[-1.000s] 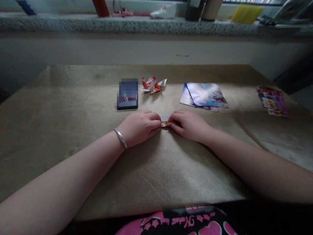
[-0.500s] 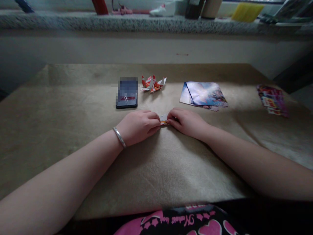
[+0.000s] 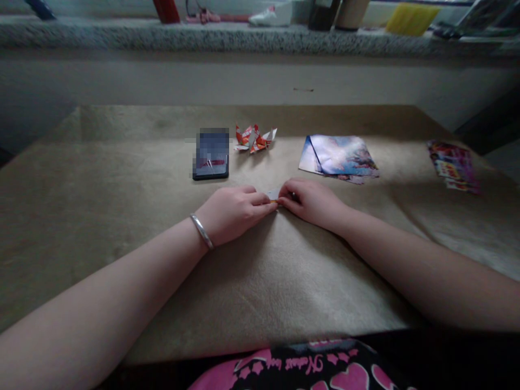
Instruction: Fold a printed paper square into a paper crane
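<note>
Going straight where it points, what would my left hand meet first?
Likely your bare right hand; your left hand touches the small folded white-and-orange paper between them. Depth is unclear.

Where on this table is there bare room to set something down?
Bare table stretches left of the dark rectangular object. Another patch runs from the left hand and right hand to the near edge. A narrower gap separates bluish sheets from pinkish cards. The middle is crowded: both hands meet at a small paper, with folded red paper beyond.
</note>
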The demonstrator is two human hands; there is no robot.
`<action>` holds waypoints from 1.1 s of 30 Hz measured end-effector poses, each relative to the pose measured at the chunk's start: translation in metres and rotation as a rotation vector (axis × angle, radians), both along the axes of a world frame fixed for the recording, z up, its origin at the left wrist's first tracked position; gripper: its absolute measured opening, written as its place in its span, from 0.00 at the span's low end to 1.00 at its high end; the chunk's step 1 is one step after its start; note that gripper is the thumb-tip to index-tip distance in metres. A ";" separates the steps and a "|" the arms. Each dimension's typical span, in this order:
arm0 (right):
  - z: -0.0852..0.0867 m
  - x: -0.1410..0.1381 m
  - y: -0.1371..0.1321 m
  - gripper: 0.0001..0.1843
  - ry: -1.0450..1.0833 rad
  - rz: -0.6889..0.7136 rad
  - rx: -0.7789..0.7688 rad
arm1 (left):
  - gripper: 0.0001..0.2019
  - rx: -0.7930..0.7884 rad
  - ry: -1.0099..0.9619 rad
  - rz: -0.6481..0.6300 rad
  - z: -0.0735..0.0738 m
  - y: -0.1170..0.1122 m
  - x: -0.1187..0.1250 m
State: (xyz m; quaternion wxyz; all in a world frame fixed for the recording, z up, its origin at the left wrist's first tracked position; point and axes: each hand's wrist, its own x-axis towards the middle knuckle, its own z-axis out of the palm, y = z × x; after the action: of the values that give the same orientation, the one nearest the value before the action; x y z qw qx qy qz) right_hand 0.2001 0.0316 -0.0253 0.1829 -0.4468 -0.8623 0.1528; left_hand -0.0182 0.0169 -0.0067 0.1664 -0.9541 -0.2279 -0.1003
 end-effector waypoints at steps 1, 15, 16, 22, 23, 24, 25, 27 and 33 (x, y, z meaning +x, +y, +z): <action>0.000 0.000 0.000 0.06 0.008 0.003 0.003 | 0.12 0.005 0.008 0.011 0.000 -0.001 0.001; 0.008 0.016 -0.007 0.09 -0.018 0.255 0.251 | 0.13 -0.051 -0.067 0.076 -0.004 0.000 0.002; 0.008 0.015 -0.008 0.09 -0.033 0.248 0.261 | 0.13 -0.058 -0.069 0.075 -0.004 0.001 0.002; 0.008 0.013 -0.012 0.09 -0.105 0.187 0.311 | 0.12 -0.075 -0.079 0.070 -0.005 0.001 0.002; 0.009 0.013 -0.013 0.09 -0.105 0.188 0.315 | 0.12 -0.079 -0.079 0.073 -0.004 0.001 0.002; 0.009 0.013 -0.013 0.10 -0.103 0.190 0.316 | 0.12 -0.082 -0.080 0.076 -0.004 0.001 0.002; 0.009 0.013 -0.013 0.10 -0.101 0.189 0.314 | 0.12 -0.086 -0.079 0.078 -0.004 0.001 0.002; 0.009 0.012 -0.014 0.10 -0.101 0.184 0.308 | 0.12 -0.091 -0.083 0.077 -0.003 0.000 0.002; 0.009 0.011 -0.014 0.10 -0.107 0.168 0.292 | 0.11 -0.095 -0.109 0.074 -0.004 0.001 0.002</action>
State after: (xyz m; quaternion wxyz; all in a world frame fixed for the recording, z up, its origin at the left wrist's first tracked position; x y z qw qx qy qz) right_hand 0.2113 0.0175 -0.0164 0.1864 -0.3491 -0.9182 0.0166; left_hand -0.0163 0.0180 -0.0106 0.1117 -0.9450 -0.2761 -0.1349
